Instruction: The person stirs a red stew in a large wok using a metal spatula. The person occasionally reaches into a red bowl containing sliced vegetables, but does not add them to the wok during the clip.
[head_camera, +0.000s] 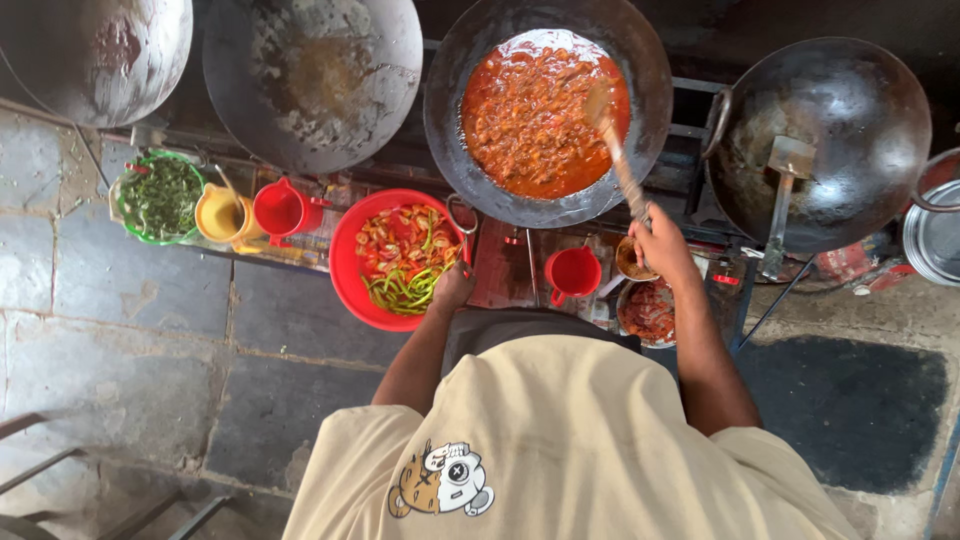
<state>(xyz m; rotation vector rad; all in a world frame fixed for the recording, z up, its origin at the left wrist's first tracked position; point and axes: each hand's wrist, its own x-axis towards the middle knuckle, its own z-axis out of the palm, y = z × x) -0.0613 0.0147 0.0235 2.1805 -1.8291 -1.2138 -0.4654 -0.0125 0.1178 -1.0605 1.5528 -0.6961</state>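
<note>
Red sauce (540, 115) fills the far wok (450, 130); the right hand (660, 245) grips a wooden spatula (615, 150) in it, while the left hand (452, 287) clasps the red bowl (345, 265) rim.

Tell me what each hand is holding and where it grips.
The right hand holds a wooden spatula by its handle end, blade in the wok's red sauce. The left hand grips the red bowl at its rim.

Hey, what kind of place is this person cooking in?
Probably a street-food or commercial cooking stall: several large woks in a row, one holding red curry stirred by the right hand, and a red bowl of cut vegetables.
</note>
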